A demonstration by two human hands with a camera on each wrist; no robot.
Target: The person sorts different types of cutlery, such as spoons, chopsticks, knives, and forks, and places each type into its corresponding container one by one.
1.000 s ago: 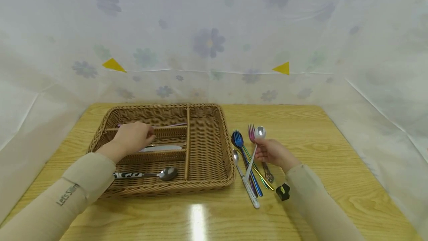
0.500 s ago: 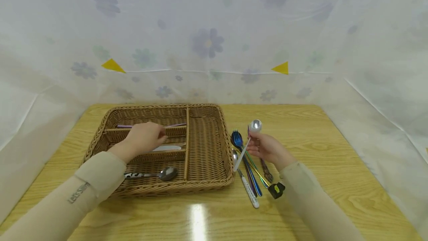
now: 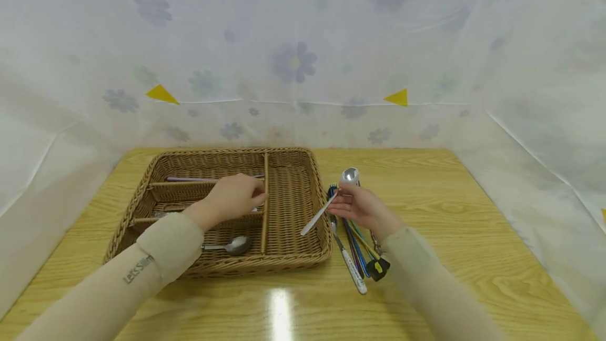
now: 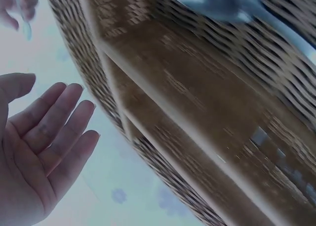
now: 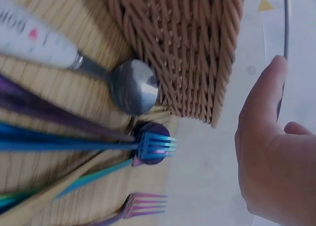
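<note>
My right hand [image 3: 364, 208] pinches a silver spoon [image 3: 350, 176] near its neck, bowl up and handle slanting down over the right compartment of a wicker cutlery basket [image 3: 255, 266]. In the right wrist view, this hand [image 5: 269, 162] shows at the right with the thin handle edge-on. My left hand [image 3: 233, 199] hovers above the basket's middle divider, holding nothing; its fingers look loosely extended in the left wrist view [image 4: 49, 147]. A spoon [image 3: 239, 246] lies in the front left compartment, and a purple handle [image 3: 189, 179] lies in the back one. Part of the middle compartment is hidden.
Right of the basket lies loose cutlery: a spoon with a white patterned handle [image 3: 355, 272], a blue fork [image 5: 157, 146], a pinkish-purple fork [image 5: 145, 205] and several other handles. Patterned white sheeting [image 3: 293, 120] stands behind the wooden table [image 3: 227, 309].
My right hand has carried the silver spoon left from above the loose cutlery, so its handle now reaches over the basket. My left hand has moved right, toward the divider.
</note>
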